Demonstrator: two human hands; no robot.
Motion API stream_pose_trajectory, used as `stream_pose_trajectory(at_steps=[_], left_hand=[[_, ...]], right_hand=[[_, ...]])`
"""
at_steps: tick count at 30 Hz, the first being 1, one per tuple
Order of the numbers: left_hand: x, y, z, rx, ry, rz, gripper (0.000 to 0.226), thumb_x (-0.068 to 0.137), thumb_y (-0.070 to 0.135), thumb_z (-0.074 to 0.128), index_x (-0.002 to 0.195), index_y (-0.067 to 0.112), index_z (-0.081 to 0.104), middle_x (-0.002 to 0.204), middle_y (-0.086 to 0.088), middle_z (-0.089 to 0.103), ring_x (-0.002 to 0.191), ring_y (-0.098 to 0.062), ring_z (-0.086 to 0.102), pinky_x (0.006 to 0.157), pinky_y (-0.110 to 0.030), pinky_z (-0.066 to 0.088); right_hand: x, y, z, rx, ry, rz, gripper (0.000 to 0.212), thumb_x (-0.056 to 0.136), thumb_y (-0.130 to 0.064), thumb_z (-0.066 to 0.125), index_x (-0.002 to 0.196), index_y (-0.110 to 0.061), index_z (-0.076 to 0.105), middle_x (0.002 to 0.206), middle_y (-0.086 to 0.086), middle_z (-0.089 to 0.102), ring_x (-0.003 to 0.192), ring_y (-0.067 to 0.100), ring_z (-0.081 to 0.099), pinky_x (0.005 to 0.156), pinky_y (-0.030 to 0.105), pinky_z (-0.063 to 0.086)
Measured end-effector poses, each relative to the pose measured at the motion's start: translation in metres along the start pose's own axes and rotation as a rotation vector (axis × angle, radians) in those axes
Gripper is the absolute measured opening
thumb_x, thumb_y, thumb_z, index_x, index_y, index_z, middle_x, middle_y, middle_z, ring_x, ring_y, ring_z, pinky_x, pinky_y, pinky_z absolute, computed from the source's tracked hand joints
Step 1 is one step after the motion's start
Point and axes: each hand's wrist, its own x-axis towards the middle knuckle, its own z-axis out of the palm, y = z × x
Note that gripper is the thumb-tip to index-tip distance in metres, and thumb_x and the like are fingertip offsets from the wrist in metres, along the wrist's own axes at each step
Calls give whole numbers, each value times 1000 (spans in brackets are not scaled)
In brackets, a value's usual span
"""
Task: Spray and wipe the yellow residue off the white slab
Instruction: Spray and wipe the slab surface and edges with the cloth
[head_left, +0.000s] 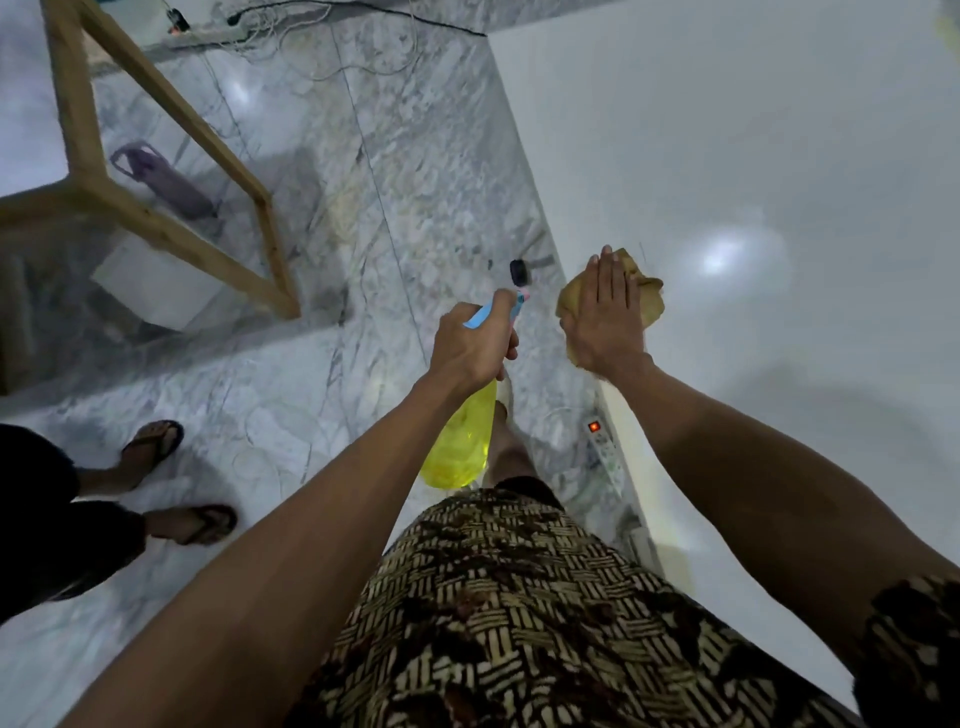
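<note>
The white slab (753, 156) fills the right side. Off its left edge, the left hand (475, 345) grips a spray bottle (462, 441) of yellow liquid. The right hand (605, 317) lies open, flat on a tan cloth (649, 299) near that edge.

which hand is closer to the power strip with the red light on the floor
Left. The left hand, gripping the yellow spray bottle, hangs over the floor just up and left of the power strip. The right hand lies flat on the cloth up on the white slab.
</note>
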Motion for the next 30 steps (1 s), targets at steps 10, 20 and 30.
stream_pose_trajectory(at_steps=[10,20,30], left_hand=[[-81,-58,55,31,-79,32,59,95,50,56,93,-4,80,70,-14,74,61,-28,68,46,-29,49],[-145,-86,102,90,-114,46,55,100,47,56,75,1,74,82,-22,77,59,-25,65,47,-28,50],[-243,-135,152,171,-135,95,44,105,39,48,74,15,70,84,-23,77,40,-11,56,44,-20,46]], right_hand=[[-123,13,21,33,-49,44,79,98,-46,26,154,9,12,162,29,10,151,41,13,121,54,15],[-237,31,43,108,33,21,78,97,-45,33,152,10,22,159,31,19,150,42,17,121,54,18],[-372,51,65,183,39,67,78,98,-48,31,152,7,23,161,27,19,151,38,16,122,52,15]])
